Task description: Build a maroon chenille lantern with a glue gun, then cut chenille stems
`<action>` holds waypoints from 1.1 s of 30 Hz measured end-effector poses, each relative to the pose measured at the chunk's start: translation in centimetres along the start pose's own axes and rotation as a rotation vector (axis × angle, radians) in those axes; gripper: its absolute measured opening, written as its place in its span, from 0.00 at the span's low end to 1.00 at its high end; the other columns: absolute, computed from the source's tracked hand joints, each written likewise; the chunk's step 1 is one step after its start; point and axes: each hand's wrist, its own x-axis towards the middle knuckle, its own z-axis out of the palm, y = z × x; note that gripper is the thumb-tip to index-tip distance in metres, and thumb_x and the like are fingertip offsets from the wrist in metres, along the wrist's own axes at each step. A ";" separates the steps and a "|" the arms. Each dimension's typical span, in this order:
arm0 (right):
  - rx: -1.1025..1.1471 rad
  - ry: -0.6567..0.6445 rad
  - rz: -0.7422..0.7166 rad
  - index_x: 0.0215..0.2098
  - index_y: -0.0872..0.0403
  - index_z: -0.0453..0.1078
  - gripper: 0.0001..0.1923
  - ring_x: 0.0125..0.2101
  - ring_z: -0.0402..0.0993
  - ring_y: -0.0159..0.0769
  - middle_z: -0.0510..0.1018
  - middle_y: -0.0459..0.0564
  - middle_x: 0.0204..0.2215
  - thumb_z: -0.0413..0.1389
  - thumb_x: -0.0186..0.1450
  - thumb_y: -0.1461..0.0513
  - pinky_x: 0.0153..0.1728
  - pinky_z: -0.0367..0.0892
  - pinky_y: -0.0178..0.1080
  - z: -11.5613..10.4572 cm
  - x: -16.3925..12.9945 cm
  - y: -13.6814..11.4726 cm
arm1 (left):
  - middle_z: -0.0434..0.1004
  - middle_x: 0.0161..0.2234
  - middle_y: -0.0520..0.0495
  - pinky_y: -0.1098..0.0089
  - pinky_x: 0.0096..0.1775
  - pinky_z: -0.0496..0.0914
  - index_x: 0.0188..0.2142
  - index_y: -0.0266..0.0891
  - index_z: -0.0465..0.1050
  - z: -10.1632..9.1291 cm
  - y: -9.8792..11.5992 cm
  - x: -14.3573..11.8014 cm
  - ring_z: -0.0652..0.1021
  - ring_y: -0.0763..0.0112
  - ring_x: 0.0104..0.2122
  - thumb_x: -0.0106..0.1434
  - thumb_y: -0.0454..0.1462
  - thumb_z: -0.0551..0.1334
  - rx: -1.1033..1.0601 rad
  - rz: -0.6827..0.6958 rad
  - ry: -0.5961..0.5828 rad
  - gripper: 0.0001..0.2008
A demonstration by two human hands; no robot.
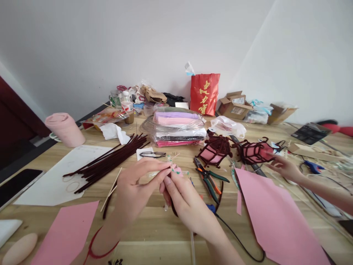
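My left hand (135,187), with a red cord at the wrist, meets my right hand (187,206) over the middle of the table. Both are closed, thumbs and fingertips pinched together. A short piece of dark brown pipe cleaner (173,209) shows under my right hand; the rest of it is hidden by the fingers. Just beyond the fingertips lie small pink paper scraps (178,170). Pliers (208,178) with green and orange handles rest to the right, close to a blue glue gun (211,208) partly behind my right hand.
Dark brown pipe cleaners (110,160) lie in a bundle at left. Two lantern-like frames (215,150) with pink panels stand at right; another person's hand (286,167) touches the farther one. Pink sheets (275,217), wrapped craft packs (179,129) and a red bag (205,94) lie around.
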 end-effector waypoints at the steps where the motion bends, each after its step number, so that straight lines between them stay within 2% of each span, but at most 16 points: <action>1: 0.016 0.002 0.010 0.32 0.52 0.60 0.16 0.26 0.61 0.30 0.64 0.42 0.25 0.41 0.75 0.55 0.31 0.58 0.35 0.1 0.0 0.1 | 0.85 0.34 0.52 0.69 0.43 0.76 0.35 0.47 0.83 0.0 0.0 0.1 0.82 0.69 0.35 0.57 0.29 0.69 -0.025 -0.046 -0.002 0.10; 4: 0.041 0.013 0.030 0.33 0.52 0.61 0.17 0.27 0.62 0.30 0.64 0.42 0.24 0.40 0.76 0.53 0.31 0.58 0.35 0.4 0.0 0.4 | 0.85 0.32 0.51 0.71 0.41 0.78 0.33 0.46 0.83 0.1 -0.1 0.4 0.82 0.69 0.33 0.56 0.31 0.70 -0.115 -0.156 -0.002 0.08; 8: 0.028 0.009 0.032 0.33 0.51 0.60 0.17 0.27 0.61 0.31 0.64 0.42 0.25 0.40 0.76 0.54 0.32 0.57 0.35 0.7 0.1 0.8 | 0.85 0.31 0.52 0.71 0.40 0.78 0.31 0.46 0.83 -0.1 -0.1 0.7 0.82 0.69 0.33 0.54 0.31 0.70 -0.174 -0.195 0.041 0.08; 13: -0.079 -0.016 0.008 0.30 0.52 0.59 0.18 0.28 0.60 0.31 0.63 0.42 0.24 0.40 0.75 0.56 0.32 0.55 0.36 0.8 0.5 0.5 | 0.84 0.30 0.53 0.70 0.40 0.77 0.29 0.46 0.83 -0.3 -0.1 0.9 0.82 0.70 0.32 0.52 0.31 0.71 -0.221 -0.241 0.154 0.07; 18: -0.087 -0.026 -0.014 0.29 0.52 0.58 0.17 0.27 0.60 0.30 0.63 0.42 0.23 0.40 0.75 0.57 0.31 0.55 0.34 0.8 0.3 0.1 | 0.84 0.30 0.53 0.69 0.40 0.78 0.28 0.46 0.83 -0.6 -0.3 1.3 0.82 0.71 0.31 0.50 0.32 0.72 -0.266 -0.244 0.280 0.07; 20: -0.080 -0.037 -0.013 0.30 0.52 0.58 0.17 0.26 0.60 0.29 0.63 0.42 0.24 0.40 0.75 0.57 0.30 0.55 0.34 0.9 0.1 0.0 | 0.84 0.30 0.53 0.69 0.40 0.78 0.28 0.45 0.83 -0.9 -0.6 1.7 0.82 0.71 0.31 0.50 0.32 0.73 -0.285 -0.285 0.346 0.06; 25: -0.002 -0.058 0.039 0.29 0.52 0.59 0.19 0.25 0.59 0.29 0.62 0.42 0.23 0.40 0.75 0.53 0.29 0.55 0.34 1.0 0.0 0.2 | 0.84 0.27 0.53 0.76 0.37 0.77 0.26 0.45 0.82 -1.5 -1.5 2.4 0.81 0.74 0.29 0.44 0.33 0.75 -0.457 -0.393 0.498 0.09; 27: 0.112 -0.076 0.060 0.28 0.53 0.60 0.22 0.26 0.60 0.30 0.63 0.43 0.23 0.41 0.75 0.50 0.30 0.56 0.35 1.1 0.2 0.4 | 0.84 0.26 0.53 0.74 0.36 0.78 0.25 0.45 0.82 -1.5 -1.6 2.5 0.82 0.72 0.28 0.43 0.33 0.76 -0.496 -0.429 0.481 0.08; 29: 0.341 -0.117 0.070 0.30 0.53 0.63 0.23 0.25 0.61 0.30 0.65 0.43 0.22 0.41 0.74 0.47 0.30 0.57 0.36 1.2 0.5 0.6 | 0.84 0.26 0.51 0.73 0.34 0.78 0.25 0.44 0.82 -1.3 -1.6 2.4 0.82 0.71 0.28 0.43 0.35 0.76 -0.479 -0.473 0.415 0.08; 33: 0.843 -0.159 0.159 0.35 0.53 0.65 0.20 0.19 0.60 0.28 0.63 0.40 0.20 0.52 0.68 0.45 0.25 0.56 0.35 1.3 1.2 0.9 | 0.84 0.27 0.51 0.75 0.33 0.77 0.26 0.45 0.83 -0.9 -1.6 1.6 0.82 0.72 0.27 0.45 0.38 0.77 -0.459 -0.523 0.176 0.08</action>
